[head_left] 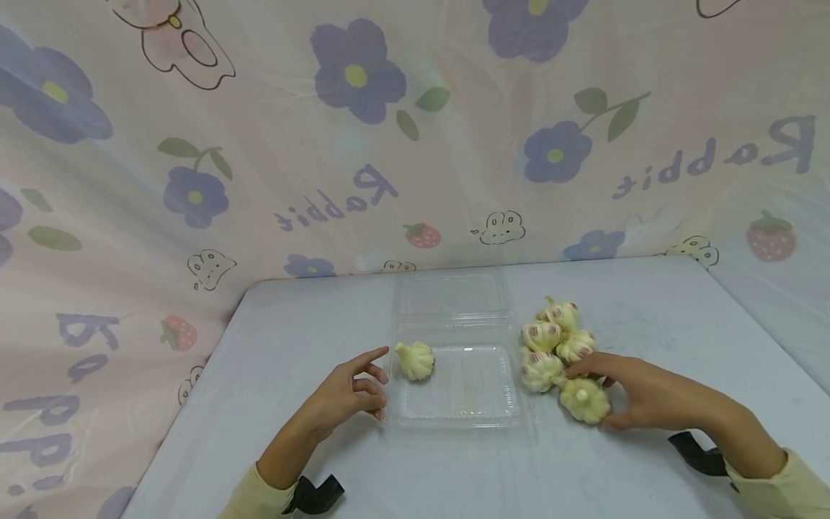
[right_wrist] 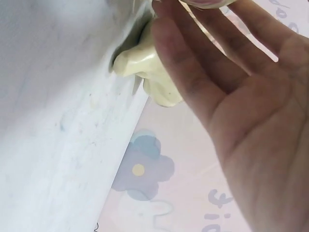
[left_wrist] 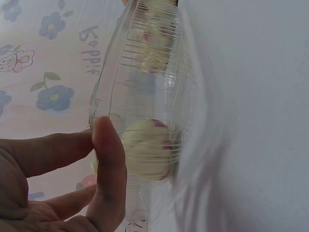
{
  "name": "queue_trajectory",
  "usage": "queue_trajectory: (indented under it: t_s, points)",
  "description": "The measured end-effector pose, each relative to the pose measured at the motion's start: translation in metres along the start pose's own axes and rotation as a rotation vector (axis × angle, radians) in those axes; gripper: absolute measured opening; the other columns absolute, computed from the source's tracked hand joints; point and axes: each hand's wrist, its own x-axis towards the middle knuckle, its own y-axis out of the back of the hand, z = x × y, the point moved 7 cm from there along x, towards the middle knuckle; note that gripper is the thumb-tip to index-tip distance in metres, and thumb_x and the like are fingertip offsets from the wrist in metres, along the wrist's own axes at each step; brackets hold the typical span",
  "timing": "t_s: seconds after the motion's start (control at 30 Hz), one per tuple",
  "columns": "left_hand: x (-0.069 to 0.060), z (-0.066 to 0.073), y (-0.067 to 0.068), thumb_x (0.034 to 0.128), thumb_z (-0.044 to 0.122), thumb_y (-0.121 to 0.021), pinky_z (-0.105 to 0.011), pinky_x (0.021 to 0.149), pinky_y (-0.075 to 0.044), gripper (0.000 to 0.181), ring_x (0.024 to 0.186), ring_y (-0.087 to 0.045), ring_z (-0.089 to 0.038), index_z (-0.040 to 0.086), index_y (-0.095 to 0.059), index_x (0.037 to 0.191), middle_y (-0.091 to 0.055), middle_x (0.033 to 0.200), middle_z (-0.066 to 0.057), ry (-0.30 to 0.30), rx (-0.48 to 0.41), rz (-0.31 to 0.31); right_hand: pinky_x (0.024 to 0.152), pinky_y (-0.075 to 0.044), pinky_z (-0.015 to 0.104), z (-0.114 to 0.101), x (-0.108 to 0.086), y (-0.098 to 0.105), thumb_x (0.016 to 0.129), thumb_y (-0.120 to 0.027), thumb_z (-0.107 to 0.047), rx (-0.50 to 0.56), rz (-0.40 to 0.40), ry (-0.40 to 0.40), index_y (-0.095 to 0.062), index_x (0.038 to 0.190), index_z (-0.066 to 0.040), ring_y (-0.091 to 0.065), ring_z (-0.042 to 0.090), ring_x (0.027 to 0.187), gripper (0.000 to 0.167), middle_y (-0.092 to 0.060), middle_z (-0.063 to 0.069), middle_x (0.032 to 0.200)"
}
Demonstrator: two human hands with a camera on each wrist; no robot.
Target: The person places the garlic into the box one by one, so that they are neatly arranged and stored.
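Note:
A hinged clear plastic box (head_left: 463, 422) lies with its lid (head_left: 450, 295) folded back on the table. One garlic bulb (head_left: 416, 361) sits at the left inside it. My left hand (head_left: 346, 393) is at the box's left side; the left wrist view shows thumb and finger pinching the rim (left_wrist: 94, 104). To the right of the box, several garlic bulbs (head_left: 541, 369) are bunched together. My right hand (head_left: 655, 393) has fingers and thumb curled round the nearest garlic bulb (head_left: 583, 400). In the right wrist view, the thumb partly hides a pale bulb (right_wrist: 137, 63).
A white-covered table (head_left: 311, 310) carries everything. Behind and at the left hangs a printed curtain (head_left: 454, 158) with flowers and rabbits. Black straps (head_left: 314, 496) show at both wrists, beside pale yellow sleeves (head_left: 259, 497).

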Motion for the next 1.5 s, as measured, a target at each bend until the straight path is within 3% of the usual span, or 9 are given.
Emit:
queue_trajectory:
  t_s: [0.13,0.43,0.8,1.03,1.27,1.5]
  points:
    - [0.0,0.0,0.0,0.084,-0.012,-0.065,-0.03,0.069,-0.061,0.082,0.077,-0.063,-0.016,0.006,-0.03,0.156,-0.049,0.114,-0.015,0.001,0.004,0.002,0.082,-0.056,0.027,-0.002,-0.001,0.005,0.074,-0.088,-0.034,0.017,0.063,0.051,-0.056,0.129,-0.028,-0.057,-0.001,0.104,0.064,-0.061,-0.006,0.129]
    - [0.0,-0.001,0.0,0.0842,-0.011,-0.065,-0.031,0.07,-0.061,0.083,0.076,-0.063,-0.017,0.007,-0.03,0.156,-0.049,0.114,-0.014,0.012,0.007,0.003,0.08,-0.054,0.024,-0.008,-0.005,0.018,0.074,-0.089,-0.031,-0.022,0.229,0.105,-0.056,0.123,-0.032,-0.059,-0.001,0.1,0.059,-0.06,-0.018,0.12]
    - [0.002,-0.006,0.0,0.0835,-0.012,-0.065,-0.032,0.071,-0.061,0.083,0.077,-0.063,-0.015,0.008,-0.031,0.156,-0.05,0.113,-0.013,0.026,0.009,0.017,0.081,-0.049,0.015,-0.011,-0.003,0.024,0.069,-0.092,-0.02,0.008,0.318,0.135,-0.056,0.119,-0.027,-0.056,-0.003,0.099,0.062,-0.058,-0.018,0.116]
    - [0.002,-0.004,0.001,0.0837,-0.012,-0.064,-0.032,0.07,-0.061,0.082,0.076,-0.063,-0.015,0.009,-0.031,0.156,-0.05,0.113,-0.013,0.019,0.001,0.012,0.083,-0.045,0.009,-0.011,-0.002,0.031,0.065,-0.094,-0.017,-0.027,0.397,0.167,-0.054,0.122,-0.028,-0.054,-0.006,0.103,0.071,-0.057,-0.018,0.12]
    - [0.001,-0.002,0.0,0.0844,-0.011,-0.065,-0.031,0.07,-0.061,0.081,0.076,-0.064,-0.015,0.006,-0.03,0.156,-0.049,0.112,-0.013,0.015,0.006,0.004,0.087,-0.041,0.005,-0.014,-0.004,0.041,0.059,-0.095,-0.007,-0.022,0.499,0.175,-0.056,0.123,-0.016,-0.052,-0.006,0.101,0.075,-0.055,-0.015,0.12]
    - [0.001,-0.001,0.0,0.0848,-0.01,-0.064,-0.031,0.071,-0.061,0.082,0.075,-0.064,-0.015,0.007,-0.029,0.157,-0.048,0.113,-0.014,0.001,-0.008,-0.008,0.087,-0.04,0.004,-0.014,-0.003,0.043,0.056,-0.096,-0.006,-0.031,0.549,0.161,-0.054,0.123,-0.018,-0.051,-0.007,0.105,0.08,-0.056,-0.013,0.119]
